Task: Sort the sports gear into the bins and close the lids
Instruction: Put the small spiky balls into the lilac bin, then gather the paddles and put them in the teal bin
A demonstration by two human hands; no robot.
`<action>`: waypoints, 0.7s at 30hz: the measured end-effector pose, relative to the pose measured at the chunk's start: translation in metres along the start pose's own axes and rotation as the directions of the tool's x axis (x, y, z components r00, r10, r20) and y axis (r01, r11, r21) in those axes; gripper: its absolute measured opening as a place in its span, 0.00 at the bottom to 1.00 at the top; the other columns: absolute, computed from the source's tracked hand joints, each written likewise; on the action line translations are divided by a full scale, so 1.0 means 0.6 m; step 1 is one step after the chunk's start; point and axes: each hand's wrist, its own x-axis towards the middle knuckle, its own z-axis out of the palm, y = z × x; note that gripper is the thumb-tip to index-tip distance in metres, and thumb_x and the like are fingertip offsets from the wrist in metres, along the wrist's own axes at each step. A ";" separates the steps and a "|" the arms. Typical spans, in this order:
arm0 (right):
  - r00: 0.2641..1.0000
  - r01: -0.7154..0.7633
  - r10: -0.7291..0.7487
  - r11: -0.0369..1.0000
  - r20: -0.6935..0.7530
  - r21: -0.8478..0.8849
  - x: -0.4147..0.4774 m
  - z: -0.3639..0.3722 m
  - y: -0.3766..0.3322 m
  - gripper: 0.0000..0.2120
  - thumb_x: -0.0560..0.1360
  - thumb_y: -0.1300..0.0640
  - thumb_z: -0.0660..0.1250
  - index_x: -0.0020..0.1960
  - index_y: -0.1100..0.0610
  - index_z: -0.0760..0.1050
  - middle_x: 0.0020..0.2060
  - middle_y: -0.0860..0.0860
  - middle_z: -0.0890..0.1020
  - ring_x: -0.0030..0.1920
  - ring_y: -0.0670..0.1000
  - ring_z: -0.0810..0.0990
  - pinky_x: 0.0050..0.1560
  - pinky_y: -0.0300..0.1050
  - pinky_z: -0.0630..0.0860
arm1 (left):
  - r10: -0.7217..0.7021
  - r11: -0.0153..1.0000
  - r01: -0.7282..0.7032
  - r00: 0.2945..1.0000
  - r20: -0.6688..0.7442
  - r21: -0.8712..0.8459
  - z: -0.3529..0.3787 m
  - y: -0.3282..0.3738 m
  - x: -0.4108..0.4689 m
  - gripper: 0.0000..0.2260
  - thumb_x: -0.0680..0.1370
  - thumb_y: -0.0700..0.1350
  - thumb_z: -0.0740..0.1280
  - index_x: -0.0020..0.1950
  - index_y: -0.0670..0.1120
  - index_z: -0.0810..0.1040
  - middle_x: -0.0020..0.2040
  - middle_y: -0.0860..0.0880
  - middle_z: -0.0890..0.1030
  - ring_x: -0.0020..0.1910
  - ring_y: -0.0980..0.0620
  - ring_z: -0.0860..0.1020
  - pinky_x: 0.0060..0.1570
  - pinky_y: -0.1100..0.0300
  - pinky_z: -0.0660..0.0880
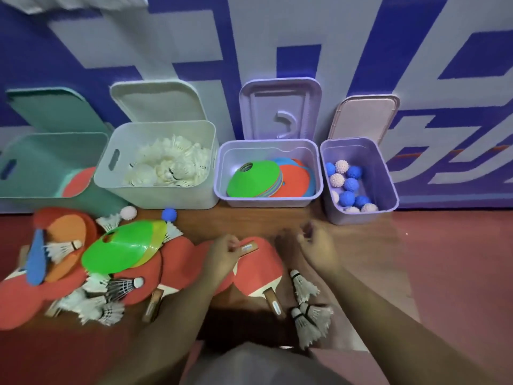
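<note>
My left hand (222,255) grips the wooden handle of a red table-tennis paddle (248,248) lying among other red paddles (259,276) on the wooden surface. My right hand (316,247) hovers just right of it with loosely curled fingers and holds nothing. Four open bins stand along the wall: a teal bin (52,162) with a red paddle inside, a white bin (163,159) of shuttlecocks, a lilac bin (269,195) of flat cones, and a small lilac bin (361,176) of blue and pink spiky balls.
Left of my hands lies a heap of green and orange cones (122,245), paddles and shuttlecocks (97,304). A pink ball (128,212) and a blue ball (169,214) sit near the white bin. Three shuttlecocks (308,309) lie by my right forearm. All lids lean open against the wall.
</note>
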 end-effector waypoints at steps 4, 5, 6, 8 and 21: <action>0.972 -0.148 0.153 0.988 0.177 -0.042 -0.035 0.064 0.011 0.10 0.74 0.56 0.67 0.52 0.61 0.76 0.47 0.59 0.83 0.51 0.60 0.80 0.49 0.48 0.73 | -0.149 0.986 0.146 0.988 0.037 0.081 0.006 -0.063 -0.027 0.11 0.73 0.37 0.70 0.55 0.39 0.78 0.51 0.41 0.82 0.53 0.42 0.79 0.40 0.63 0.65; 0.961 -0.166 0.174 0.985 0.216 -0.053 -0.041 0.076 0.011 0.11 0.75 0.56 0.67 0.54 0.61 0.75 0.49 0.59 0.83 0.53 0.60 0.81 0.50 0.47 0.73 | -0.173 0.978 0.165 0.983 0.054 0.129 0.012 -0.074 -0.031 0.15 0.73 0.41 0.71 0.58 0.41 0.77 0.55 0.41 0.81 0.58 0.42 0.77 0.46 0.61 0.67; 0.948 -0.175 0.191 0.981 0.256 -0.084 -0.047 0.089 0.009 0.13 0.75 0.56 0.67 0.57 0.61 0.75 0.52 0.59 0.83 0.55 0.60 0.80 0.50 0.46 0.73 | -0.189 0.962 0.172 0.980 0.063 0.213 0.017 -0.087 -0.034 0.20 0.73 0.45 0.71 0.63 0.44 0.75 0.61 0.41 0.77 0.63 0.42 0.73 0.54 0.60 0.68; 0.933 -0.134 0.178 0.978 0.313 -0.157 -0.055 0.113 0.003 0.16 0.75 0.55 0.67 0.60 0.61 0.73 0.55 0.60 0.81 0.57 0.60 0.79 0.52 0.46 0.72 | -0.220 0.908 0.172 0.971 0.088 0.383 0.025 -0.106 -0.040 0.30 0.73 0.52 0.70 0.73 0.50 0.67 0.71 0.40 0.65 0.71 0.39 0.61 0.69 0.55 0.60; 0.808 0.549 -0.161 0.555 0.566 -0.625 0.027 0.248 -0.043 0.20 0.80 0.55 0.54 0.71 0.51 0.67 0.68 0.54 0.70 0.65 0.61 0.69 0.63 0.53 0.68 | -0.097 0.928 0.054 0.990 0.099 0.368 0.036 -0.175 -0.077 0.28 0.76 0.52 0.67 0.75 0.57 0.64 0.79 0.45 0.52 0.76 0.44 0.54 0.73 0.51 0.58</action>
